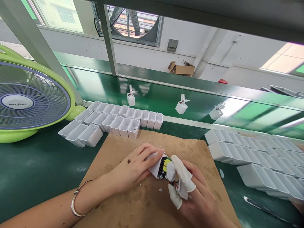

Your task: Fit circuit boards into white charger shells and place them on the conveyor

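My left hand (135,163) rests its fingers over a white plastic housing (155,167), holding it tilted above a brown cardboard sheet (133,202). A metal bangle (79,198) circles that wrist. My right hand (192,196), with white finger cots on several fingers, pinches a small circuit board (163,167) at the housing's open end. The board carries a yellow-taped component (167,164) and thin red and black wires (175,184). My fingers hide much of the board.
Rows of white open housings (114,118) stand beyond the sheet, and more lie at right (256,158). A green-rimmed fan (23,101) stands at left. A metal tool (266,210) lies on the green bench surface (35,164) at lower right. Several small white units (181,107) stand farther back.
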The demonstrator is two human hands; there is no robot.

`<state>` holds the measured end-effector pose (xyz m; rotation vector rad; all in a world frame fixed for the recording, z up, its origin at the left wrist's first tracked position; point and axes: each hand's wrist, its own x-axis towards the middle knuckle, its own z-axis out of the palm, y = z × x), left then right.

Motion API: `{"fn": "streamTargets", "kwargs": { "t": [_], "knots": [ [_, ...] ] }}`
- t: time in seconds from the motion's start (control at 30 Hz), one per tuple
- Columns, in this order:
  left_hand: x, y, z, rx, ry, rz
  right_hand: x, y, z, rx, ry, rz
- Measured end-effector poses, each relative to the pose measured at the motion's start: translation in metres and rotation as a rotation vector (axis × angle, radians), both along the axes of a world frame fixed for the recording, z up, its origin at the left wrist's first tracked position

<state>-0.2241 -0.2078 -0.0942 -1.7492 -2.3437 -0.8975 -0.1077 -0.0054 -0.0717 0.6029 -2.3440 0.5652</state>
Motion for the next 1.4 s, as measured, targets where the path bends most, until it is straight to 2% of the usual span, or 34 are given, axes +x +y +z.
{"fn": "streamTargets", "kwargs": {
  "t": [0.57, 0.63, 0.7, 0.73, 0.87, 0.93, 1.0, 1.13, 1.27, 1.4],
  "knots": [
    [0.001, 0.000, 0.000, -0.018, -0.033, -0.014, 0.000, -0.001, -0.006, -0.042, -0.019, 0.019],
    [0.001, 0.000, 0.001, -0.007, -0.040, -0.022, 0.002, -0.001, -0.005, -0.071, -0.100, 0.051],
    [0.003, 0.000, 0.001, 0.017, -0.080, -0.039, 0.004, 0.002, -0.004, -0.179, -0.320, 0.111],
    [0.004, 0.000, 0.002, 0.041, -0.124, -0.043, 0.004, 0.004, -0.005, -0.291, -0.443, 0.140],
    [0.013, 0.002, 0.005, 0.179, -0.327, -0.046, -0.002, 0.010, -0.009, -0.928, -0.757, 0.275],
    [0.018, 0.002, 0.008, 0.202, -0.365, -0.096, -0.007, 0.009, -0.006, -1.124, -0.950, 0.338],
    [0.021, 0.002, 0.010, 0.197, -0.356, -0.173, -0.012, 0.005, 0.002, -1.181, -1.139, 0.366],
    [0.024, 0.004, 0.016, 0.090, -0.305, -0.317, -0.015, -0.005, 0.021, -1.110, -1.330, 0.359],
    [0.031, 0.007, 0.021, 0.031, -0.176, -0.368, -0.012, -0.008, 0.025, -1.036, -1.335, 0.343],
    [0.037, 0.008, 0.021, 0.053, 0.035, -0.344, -0.007, -0.010, 0.016, -1.125, -1.303, 0.280]
  ]
}}
